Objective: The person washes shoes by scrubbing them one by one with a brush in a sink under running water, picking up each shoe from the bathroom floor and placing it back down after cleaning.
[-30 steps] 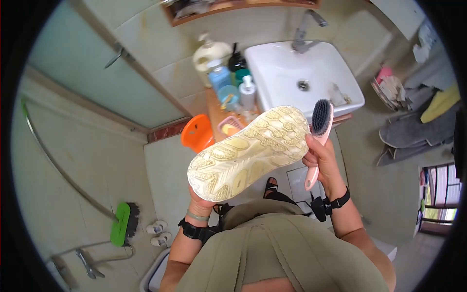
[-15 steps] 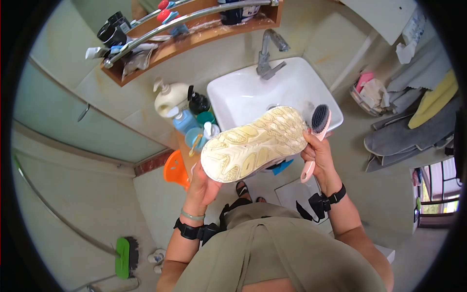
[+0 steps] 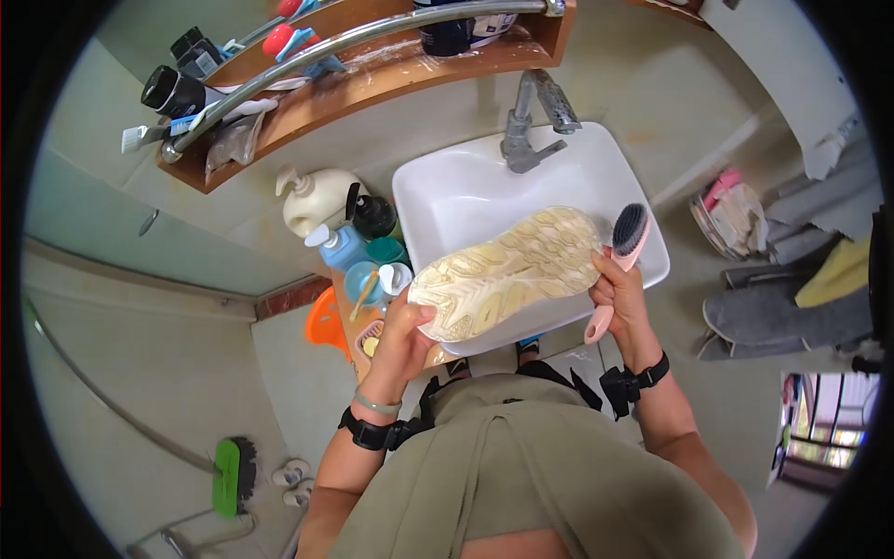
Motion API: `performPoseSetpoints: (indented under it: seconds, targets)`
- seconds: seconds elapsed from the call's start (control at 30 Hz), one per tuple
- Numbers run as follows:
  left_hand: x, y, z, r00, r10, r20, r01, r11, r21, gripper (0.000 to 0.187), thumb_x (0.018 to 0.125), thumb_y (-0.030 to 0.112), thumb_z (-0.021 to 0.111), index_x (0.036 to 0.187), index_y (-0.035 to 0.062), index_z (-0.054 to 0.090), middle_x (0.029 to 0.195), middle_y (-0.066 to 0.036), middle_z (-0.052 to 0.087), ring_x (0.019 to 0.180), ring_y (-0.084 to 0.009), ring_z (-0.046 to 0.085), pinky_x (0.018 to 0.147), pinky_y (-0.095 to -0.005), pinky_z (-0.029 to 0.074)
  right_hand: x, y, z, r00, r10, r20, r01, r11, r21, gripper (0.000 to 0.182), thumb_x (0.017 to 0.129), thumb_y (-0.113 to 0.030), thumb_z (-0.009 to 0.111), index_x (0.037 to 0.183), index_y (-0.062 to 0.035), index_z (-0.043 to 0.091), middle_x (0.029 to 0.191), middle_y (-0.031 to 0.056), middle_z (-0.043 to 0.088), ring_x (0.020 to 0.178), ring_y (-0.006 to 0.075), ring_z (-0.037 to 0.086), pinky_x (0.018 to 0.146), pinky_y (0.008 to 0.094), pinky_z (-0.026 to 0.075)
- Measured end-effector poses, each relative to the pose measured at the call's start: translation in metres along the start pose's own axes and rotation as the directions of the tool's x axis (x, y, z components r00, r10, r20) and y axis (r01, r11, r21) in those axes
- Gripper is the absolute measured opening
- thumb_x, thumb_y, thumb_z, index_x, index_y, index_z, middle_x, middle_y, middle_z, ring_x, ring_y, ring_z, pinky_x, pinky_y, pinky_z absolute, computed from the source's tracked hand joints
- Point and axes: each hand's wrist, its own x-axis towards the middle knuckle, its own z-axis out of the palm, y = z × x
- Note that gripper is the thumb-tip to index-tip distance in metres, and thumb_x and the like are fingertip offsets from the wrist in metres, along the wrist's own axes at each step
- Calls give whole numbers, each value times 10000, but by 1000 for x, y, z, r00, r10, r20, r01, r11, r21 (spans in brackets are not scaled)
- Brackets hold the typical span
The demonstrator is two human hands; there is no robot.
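A cream shoe (image 3: 507, 270) is held sole up over the front part of the white sink (image 3: 456, 163). My left hand (image 3: 400, 343) grips its left end, the thumb lying on the sole. At its other end, my right hand (image 3: 619, 293) is closed on both the shoe and a pink brush (image 3: 630, 233), whose dark bristles face up. The upper of the shoe is hidden beneath the sole. Behind the basin stands a grey faucet (image 3: 524, 140).
Left of the sink are a cream pump bottle (image 3: 312, 200), a blue bottle (image 3: 343, 248) and an orange basket (image 3: 326, 321). A wooden shelf (image 3: 363, 84) hangs above. Grey towels (image 3: 773, 317) hang at the right. A green broom (image 3: 226, 477) stands at lower left.
The view has shifted closer to the sink. My left thumb now lies over the sole's edge. The shoe and brush sit slightly further right in view, still held.
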Motion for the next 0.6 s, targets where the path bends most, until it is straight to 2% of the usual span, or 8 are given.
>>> performPoseSetpoints:
  seconds: [0.03,0.17,0.3,0.47,0.53,0.6]
  targets:
    - [1,-4,4,999,35,-39,-35,999,-13,593,779,162,545,1304,-78,411,1247,-173,545,1137,-249,560,958,-348,462,6,-3,-1,1000,15,13,-15,1000,-4,175,841,-40,655,932,-61,507,626,-52,444,413,13,315,354,177,229]
    - [5,-17,25,967,116,-229,-104,992,64,536,749,111,545,1239,-97,476,1174,-171,592,1049,-223,601,924,-319,473,36,-3,-18,989,113,93,-115,993,12,165,847,-41,653,915,-68,505,635,-53,449,409,13,316,356,179,230]
    - [18,-30,35,939,125,-319,-88,988,127,545,754,131,570,1245,-81,470,1181,-163,587,1056,-225,605,912,-331,495,59,-3,-31,981,155,112,-154,988,-15,179,844,-46,657,916,-78,496,634,-60,417,415,16,309,369,191,226]
    - [27,-44,46,936,207,-285,-173,975,142,648,788,224,638,1320,-51,392,1254,-157,541,1130,-239,572,958,-364,478,87,-11,-41,951,253,177,-254,967,-13,154,854,-63,642,925,-99,510,646,-59,417,435,13,298,379,185,222]
    - [29,-48,47,960,218,-174,-224,974,-16,707,782,262,684,1335,-54,376,1274,-166,526,1176,-254,541,990,-379,454,100,-19,-43,914,327,240,-321,945,-66,147,859,-76,639,951,-93,527,650,-56,422,460,15,324,385,185,230]
    - [33,-51,44,971,174,-163,-185,981,-51,752,773,286,714,1346,-54,367,1294,-169,512,1208,-265,516,1013,-399,433,110,-16,-46,914,322,248,-312,947,-78,144,862,-90,639,966,-78,540,656,-53,431,474,18,344,385,187,239]
